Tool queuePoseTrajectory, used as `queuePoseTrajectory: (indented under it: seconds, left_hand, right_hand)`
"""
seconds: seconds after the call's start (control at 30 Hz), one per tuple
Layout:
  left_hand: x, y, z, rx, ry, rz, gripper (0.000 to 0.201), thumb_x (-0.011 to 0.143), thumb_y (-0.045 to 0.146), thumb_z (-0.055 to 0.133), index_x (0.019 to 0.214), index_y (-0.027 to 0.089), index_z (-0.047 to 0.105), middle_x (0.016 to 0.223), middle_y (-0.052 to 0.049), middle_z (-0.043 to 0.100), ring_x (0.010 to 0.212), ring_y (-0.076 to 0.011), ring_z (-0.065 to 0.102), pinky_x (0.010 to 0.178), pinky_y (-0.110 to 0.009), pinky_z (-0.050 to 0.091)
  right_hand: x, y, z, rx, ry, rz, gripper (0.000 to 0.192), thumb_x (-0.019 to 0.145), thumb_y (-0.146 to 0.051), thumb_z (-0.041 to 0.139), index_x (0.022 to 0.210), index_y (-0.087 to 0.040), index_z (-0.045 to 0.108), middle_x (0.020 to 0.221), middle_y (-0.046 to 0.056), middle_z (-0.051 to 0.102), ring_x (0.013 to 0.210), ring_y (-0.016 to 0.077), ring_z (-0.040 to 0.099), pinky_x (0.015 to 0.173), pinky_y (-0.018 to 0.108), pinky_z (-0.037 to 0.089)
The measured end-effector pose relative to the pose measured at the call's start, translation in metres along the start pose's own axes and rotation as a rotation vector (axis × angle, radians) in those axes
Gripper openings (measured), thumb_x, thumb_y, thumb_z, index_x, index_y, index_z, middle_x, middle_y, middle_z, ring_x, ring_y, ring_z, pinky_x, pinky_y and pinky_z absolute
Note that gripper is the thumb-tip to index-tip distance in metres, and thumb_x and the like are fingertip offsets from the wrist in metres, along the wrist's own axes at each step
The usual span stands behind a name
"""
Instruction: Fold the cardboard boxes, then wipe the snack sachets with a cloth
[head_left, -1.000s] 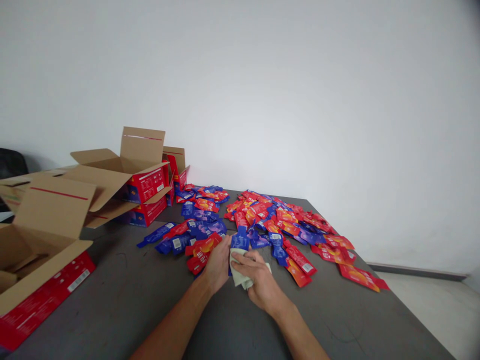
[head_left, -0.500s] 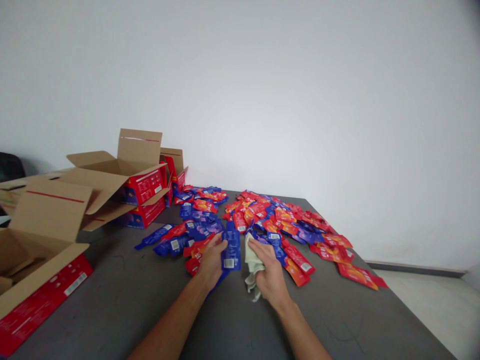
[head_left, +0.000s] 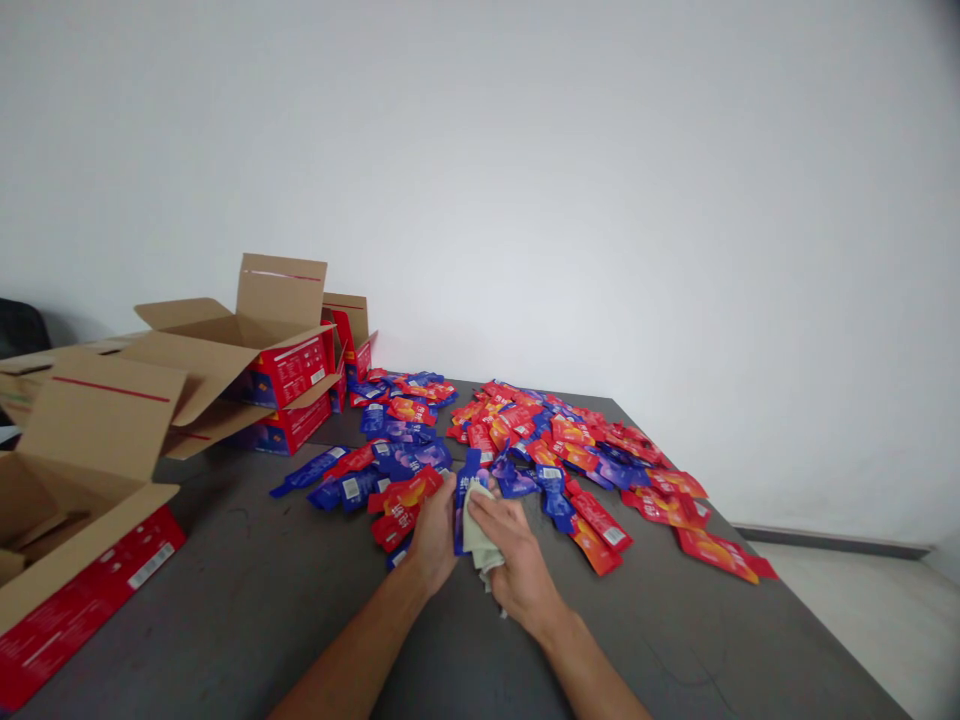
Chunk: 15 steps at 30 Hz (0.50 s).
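- Blue sachet point(head_left: 466, 492) stands roughly on end between the two hands, just above the near middle of the desk point(head_left: 247, 610), at the front edge of the scattered sachets.
- Left hand point(head_left: 433, 532) grips the blue sachet from its left side; the fingers point(head_left: 448, 497) are curled around the sachet's edge and closed on it, with the thumb side facing the camera.
- Right hand point(head_left: 517, 560) presses a pale cloth point(head_left: 478, 538) against the right face of the blue sachet; its fingers point(head_left: 491, 508) lie close together and nearly straight across the cloth, holding it pinched under them.
- The cloth is bunched, with a loose end hanging below the right hand toward the desk.
- Both forearms come in from the bottom edge and meet at the sachet, the hands touching or almost touching each other.
- Just left of the left hand lies a small cluster of red sachets point(head_left: 405, 500), with blue ones beside them farther left.
- A wide spread of red and blue sachets point(head_left: 585, 450) covers the desk behind and to the right of the hands, reaching to the far edge.
- An open carton point(head_left: 67, 520) with a red printed side sits at the near left of the desk, well apart from the hands.
- More open cartons point(head_left: 262, 360) are stacked at the far left, near the wall point(head_left: 525, 180).
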<state>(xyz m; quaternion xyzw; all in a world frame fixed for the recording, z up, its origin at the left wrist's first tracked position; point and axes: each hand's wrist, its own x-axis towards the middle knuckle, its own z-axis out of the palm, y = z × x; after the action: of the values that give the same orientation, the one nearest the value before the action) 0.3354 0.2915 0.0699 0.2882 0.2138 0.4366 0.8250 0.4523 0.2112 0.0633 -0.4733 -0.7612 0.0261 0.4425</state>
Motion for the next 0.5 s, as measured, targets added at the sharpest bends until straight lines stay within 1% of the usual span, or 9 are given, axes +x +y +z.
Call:
queuePoseTrajectory:
  seconds: [0.07,0.13,0.17,0.23,0.33,0.4,0.43,0.5]
  left_hand:
    - [-0.001,0.003,0.000,-0.013,-0.027,-0.063,0.047,0.088,0.053,0.053,0.105,0.013,0.068,0.088,-0.012,0.074,0.081,-0.0239,0.070,0.074,-0.035,0.056]
    - [-0.001,0.004,-0.002,0.003,-0.038,-0.123,0.046,0.089,0.052,0.052,0.105,0.012,0.068,0.087,-0.012,0.074,0.079,-0.0239,0.071,0.073,-0.035,0.056]
    - [-0.001,0.004,-0.003,0.015,-0.038,-0.150,0.045,0.088,0.051,0.053,0.104,0.012,0.068,0.087,-0.012,0.074,0.079,-0.0239,0.071,0.073,-0.035,0.056]
    - [-0.001,0.001,-0.005,0.036,-0.027,-0.174,0.040,0.087,0.047,0.057,0.103,0.012,0.067,0.086,-0.012,0.074,0.078,-0.0238,0.071,0.072,-0.034,0.056]
    - [-0.001,-0.008,-0.004,0.060,-0.006,-0.143,0.033,0.085,0.042,0.062,0.103,0.014,0.067,0.087,-0.010,0.074,0.079,-0.0228,0.071,0.071,-0.032,0.056]
    - [-0.002,-0.012,-0.003,0.066,-0.004,-0.134,0.031,0.085,0.040,0.062,0.104,0.015,0.066,0.088,-0.009,0.074,0.081,-0.0221,0.071,0.071,-0.031,0.056]
    - [-0.002,-0.013,-0.002,0.061,-0.006,-0.137,0.031,0.086,0.040,0.062,0.104,0.015,0.066,0.089,-0.009,0.074,0.082,-0.0220,0.071,0.071,-0.031,0.056]
    - [-0.002,-0.011,-0.002,0.039,-0.027,-0.163,0.032,0.088,0.041,0.058,0.104,0.014,0.067,0.090,-0.010,0.074,0.084,-0.0228,0.071,0.072,-0.031,0.056]
  right_hand:
    - [0.000,0.000,0.002,-0.007,-0.048,-0.022,0.080,0.069,0.005,0.046,0.141,-0.032,0.049,0.142,0.003,0.053,0.122,0.0234,0.047,0.105,0.047,0.043]
    - [-0.001,0.001,0.003,-0.012,-0.087,-0.026,0.082,0.067,0.005,0.046,0.140,-0.032,0.050,0.141,0.002,0.054,0.121,0.0234,0.047,0.104,0.047,0.043]
    - [-0.001,0.002,0.003,-0.016,-0.086,-0.022,0.082,0.066,0.006,0.046,0.139,-0.032,0.050,0.140,0.002,0.055,0.121,0.0235,0.047,0.104,0.047,0.044]
    - [-0.002,0.006,0.001,-0.030,-0.039,0.005,0.084,0.063,0.006,0.044,0.139,-0.031,0.051,0.139,0.002,0.056,0.120,0.0240,0.048,0.103,0.048,0.045]
    - [-0.003,0.013,-0.004,-0.068,0.094,0.069,0.089,0.059,0.007,0.041,0.140,-0.030,0.050,0.142,0.002,0.054,0.120,0.0250,0.048,0.102,0.048,0.045]
    - [-0.003,0.015,-0.007,-0.093,0.146,0.095,0.089,0.059,0.006,0.040,0.140,-0.029,0.050,0.144,0.002,0.051,0.121,0.0255,0.048,0.102,0.049,0.044]
    - [-0.003,0.014,-0.008,-0.101,0.149,0.093,0.088,0.060,0.006,0.041,0.140,-0.029,0.050,0.145,0.001,0.051,0.122,0.0256,0.047,0.103,0.049,0.044]
    - [-0.001,0.010,-0.009,-0.102,0.089,0.064,0.084,0.064,0.004,0.043,0.140,-0.029,0.050,0.144,0.001,0.051,0.122,0.0259,0.046,0.103,0.049,0.044]
